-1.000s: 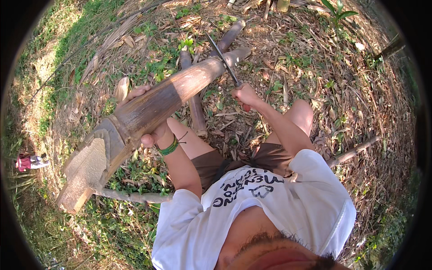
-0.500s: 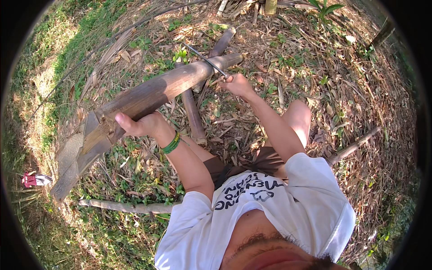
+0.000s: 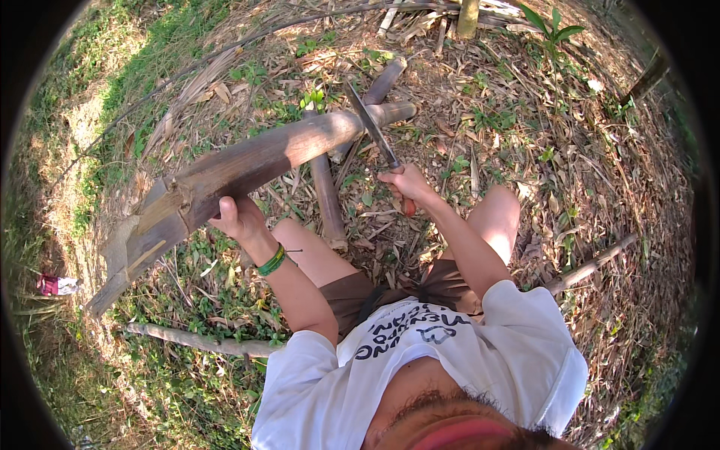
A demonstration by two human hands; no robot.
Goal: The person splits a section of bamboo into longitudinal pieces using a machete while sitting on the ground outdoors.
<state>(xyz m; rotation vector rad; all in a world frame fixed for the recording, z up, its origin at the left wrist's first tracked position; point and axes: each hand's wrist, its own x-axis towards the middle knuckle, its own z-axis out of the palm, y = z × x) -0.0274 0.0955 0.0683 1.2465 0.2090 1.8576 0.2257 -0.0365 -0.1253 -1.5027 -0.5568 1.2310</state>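
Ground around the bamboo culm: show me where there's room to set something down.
Leaf-littered room lies between the right knee, the lower-right pole and the broad-leaved plant. It's crowded where the orange-handled blade, bamboo culm and shorter bamboo lengths cross.

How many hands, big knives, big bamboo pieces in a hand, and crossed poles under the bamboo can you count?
Hands: 2 (left hand and right hand)
Big knife: 1
Big bamboo piece: 1
Crossed poles: 2
Total: 6

Single wide fisheye view, downward from head height.
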